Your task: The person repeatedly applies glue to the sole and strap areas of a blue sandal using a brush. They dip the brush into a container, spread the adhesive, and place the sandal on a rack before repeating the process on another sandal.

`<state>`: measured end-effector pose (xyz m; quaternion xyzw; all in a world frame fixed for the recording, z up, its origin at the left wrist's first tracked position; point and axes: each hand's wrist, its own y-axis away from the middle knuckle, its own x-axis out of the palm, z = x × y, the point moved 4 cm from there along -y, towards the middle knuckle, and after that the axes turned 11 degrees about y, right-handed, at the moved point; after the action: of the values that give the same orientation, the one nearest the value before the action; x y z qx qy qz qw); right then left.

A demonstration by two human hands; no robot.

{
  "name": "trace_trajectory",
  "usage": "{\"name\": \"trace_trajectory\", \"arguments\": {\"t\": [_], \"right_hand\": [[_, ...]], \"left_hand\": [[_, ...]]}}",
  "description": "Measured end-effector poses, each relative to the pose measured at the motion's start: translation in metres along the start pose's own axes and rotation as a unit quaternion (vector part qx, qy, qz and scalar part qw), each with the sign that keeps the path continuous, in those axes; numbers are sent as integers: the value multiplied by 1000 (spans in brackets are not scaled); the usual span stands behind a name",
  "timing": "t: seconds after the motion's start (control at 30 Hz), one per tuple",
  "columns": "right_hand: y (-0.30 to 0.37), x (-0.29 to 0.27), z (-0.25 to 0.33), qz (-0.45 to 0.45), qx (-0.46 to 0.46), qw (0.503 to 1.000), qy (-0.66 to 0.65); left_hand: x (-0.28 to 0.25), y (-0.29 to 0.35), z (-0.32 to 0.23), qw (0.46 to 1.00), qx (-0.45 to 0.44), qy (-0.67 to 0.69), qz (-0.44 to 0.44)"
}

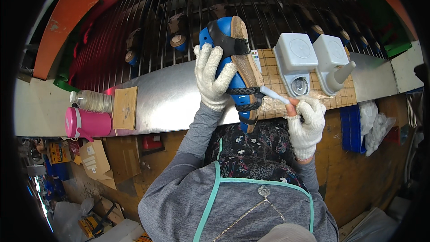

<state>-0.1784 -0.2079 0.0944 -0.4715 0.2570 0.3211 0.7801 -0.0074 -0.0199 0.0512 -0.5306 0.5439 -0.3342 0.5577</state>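
In a white knitted glove, my left hand (pixel 210 78) grips a blue shoe last (pixel 224 69) from its left side, fingers spread over it. Black straps (pixel 244 91), some of them braided, wrap around the last, and its sole side (pixel 247 65) is light brown and faces right. My right hand (pixel 307 123), gloved with the thumb tip bare, pinches a slim pale brush (pixel 274 94). The brush's far end meets the sole edge beside the braided straps; its bristles are too small to make out.
Two white dispensers (pixel 296 54) (pixel 331 51) with front cups stand on a checked board (pixel 267 69) at right. Beyond the metal bench (pixel 156 103), a barred rack (pixel 152 31) carries several lasts. A pink jug (pixel 89 122), clear bottle (pixel 92 101) and brown pad (pixel 125 107) sit left.
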Motion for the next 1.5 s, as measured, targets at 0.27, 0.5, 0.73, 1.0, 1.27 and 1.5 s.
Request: {"name": "trace_trajectory", "arguments": {"t": [0.27,0.5,0.73,1.0,1.27,1.5], "right_hand": [[4,6,-5,19,22,997,-76],[9,14,-12,46,31,986,-160],[24,53,-12,118,313,842,-424],[47,29,-6,195,356,806,-431],[32,32,-3,133,250,910,-304],[16,16,-2,47,166,973,-155]], "left_hand": [[2,1,1,1000,-21,18,-13],[3,-1,2,999,-33,6,-19],[12,-2,-9,996,-69,-40,-38],[16,9,0,993,-80,-73,-50],[18,11,-4,994,-79,-73,-32],[17,9,-3,996,-71,-57,-24]]}}
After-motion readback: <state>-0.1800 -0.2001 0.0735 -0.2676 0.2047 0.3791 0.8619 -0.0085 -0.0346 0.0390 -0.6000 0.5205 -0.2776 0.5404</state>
